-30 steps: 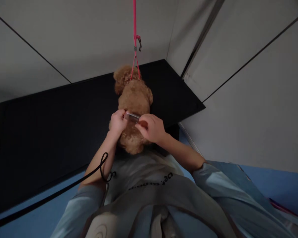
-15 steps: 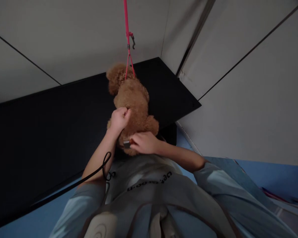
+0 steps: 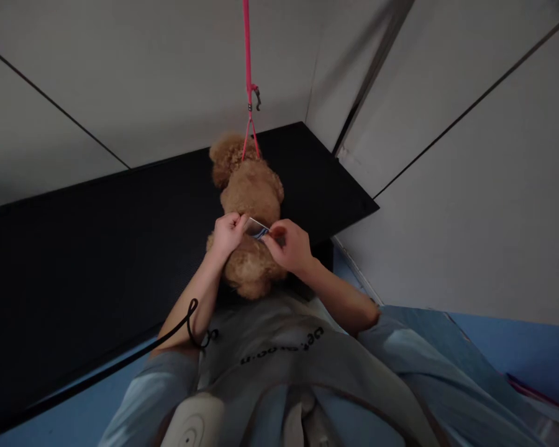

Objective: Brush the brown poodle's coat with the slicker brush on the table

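The right hand [image 3: 291,245], fingers clamping a small brush [image 3: 256,229], is moving back up from the rump to the middle of the dog [image 3: 253,192] on the black table [image 3: 328,177], so the brushing strokes seem to be repeating. The left hand [image 3: 228,232] is curling its fingers together, gripping fur or not I can't tell. The apron [image 3: 279,360] is showing upside-down lettering, perhaps "Pet Groom".

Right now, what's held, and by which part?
Right hand: flat tool, held at its right end. Left hand: curled near its other end, hold unclear.
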`<state>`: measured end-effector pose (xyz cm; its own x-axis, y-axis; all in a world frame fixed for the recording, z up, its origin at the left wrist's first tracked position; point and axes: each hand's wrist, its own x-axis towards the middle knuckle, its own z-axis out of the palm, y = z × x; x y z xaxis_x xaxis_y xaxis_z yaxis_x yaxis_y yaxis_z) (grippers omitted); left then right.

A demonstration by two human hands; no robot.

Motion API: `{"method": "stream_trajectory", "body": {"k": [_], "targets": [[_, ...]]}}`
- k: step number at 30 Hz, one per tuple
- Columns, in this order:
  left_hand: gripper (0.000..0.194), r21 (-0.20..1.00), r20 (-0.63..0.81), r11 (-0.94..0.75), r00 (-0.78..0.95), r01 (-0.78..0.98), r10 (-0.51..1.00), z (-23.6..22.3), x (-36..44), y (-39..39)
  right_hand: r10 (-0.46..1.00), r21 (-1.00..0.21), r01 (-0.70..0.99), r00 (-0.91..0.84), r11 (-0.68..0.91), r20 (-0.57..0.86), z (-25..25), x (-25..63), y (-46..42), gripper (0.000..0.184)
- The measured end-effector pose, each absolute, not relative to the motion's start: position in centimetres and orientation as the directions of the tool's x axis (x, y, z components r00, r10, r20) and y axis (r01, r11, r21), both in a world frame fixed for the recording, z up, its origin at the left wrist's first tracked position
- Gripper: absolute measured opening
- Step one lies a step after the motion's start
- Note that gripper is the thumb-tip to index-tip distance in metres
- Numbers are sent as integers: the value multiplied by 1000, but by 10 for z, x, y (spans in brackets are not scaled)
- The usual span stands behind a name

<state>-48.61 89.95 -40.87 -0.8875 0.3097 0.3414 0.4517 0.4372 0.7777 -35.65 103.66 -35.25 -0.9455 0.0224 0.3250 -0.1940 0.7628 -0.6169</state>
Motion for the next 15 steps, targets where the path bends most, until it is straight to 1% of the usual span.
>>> {"method": "stream_trajectory", "body": {"k": [1,3,4,5,6,7,8,9,10,11,12,13,14,15], "targets": [[40,771,343,441,-883,460,321,-408,-486,899,-47,-614,-252,-943,748,330,-354,-356,1037,17],[40,738,363,465,-869,489,336,-408,-487,895,-218,-627,-334,-941,703,257,-357,-356,1040,14],[40,718,375,488,-866,497,330,-408,-487,891,-235,-656,-315,-949,686,209,-360,-358,1043,15],[40,699,385,516,-869,495,312,-410,-489,886,-173,-696,-250,-968,673,181,-362,-360,1047,16],[40,684,389,547,-875,483,288,-413,-491,878,-39,-743,-162,-983,649,181,-363,-363,1051,18],[40,674,389,580,-887,458,249,-416,-494,870,125,-791,-85,-972,606,200,-365,-366,1054,19],[40,672,383,608,-901,423,204,-419,-497,861,274,-833,-45,-933,552,232,-366,-368,1055,20],[41,676,375,627,-913,387,160,-422,-502,852,371,-865,-47,-890,499,263,-368,-369,1052,20],[41,680,369,641,-922,356,120,-422,-508,842,397,-887,-79,-874,455,282,-370,-370,1047,20],[42,680,367,654,-926,332,89,-421,-514,833,344,-901,-124,-896,415,282,-374,-371,1040,20],[42,671,375,671,-925,316,61,-418,-522,824,247,-916,-161,-933,367,263,-378,-373,1032,21],[42,653,392,693,-919,305,36,-412,-529,815,158,-934,-176,-960,310,233,-384,-376,1025,22],[42,629,415,718,-910,297,13,-405,-537,806,97,-952,-173,-974,252,203,-390,-381,1022,24],[42,604,441,744,-897,288,-11,-398,-543,798,137,-970,-139,-976,198,168,-396,-389,1024,24]]}}
